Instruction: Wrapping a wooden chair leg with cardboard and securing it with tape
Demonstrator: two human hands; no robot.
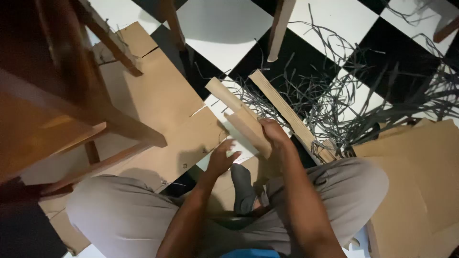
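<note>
I sit cross-legged on a chequered floor. My right hand [273, 134] grips a flat piece of light wood [249, 129], held tilted above my lap. A second short wooden piece [224, 93] sticks out behind it toward the upper left; whether they are joined I cannot tell. My left hand [221, 157] hovers just below the held wood with fingers spread, holding nothing. A longer wooden slat [289, 114] lies diagonally on the floor just right of my right hand.
A wooden chair [62, 95] stands close on the left over flattened cardboard [158, 95]. Several thin grey strips [363, 95] lie tangled on the tiles at upper right. More cardboard [416, 162] lies right. A chair leg [279, 28] stands ahead.
</note>
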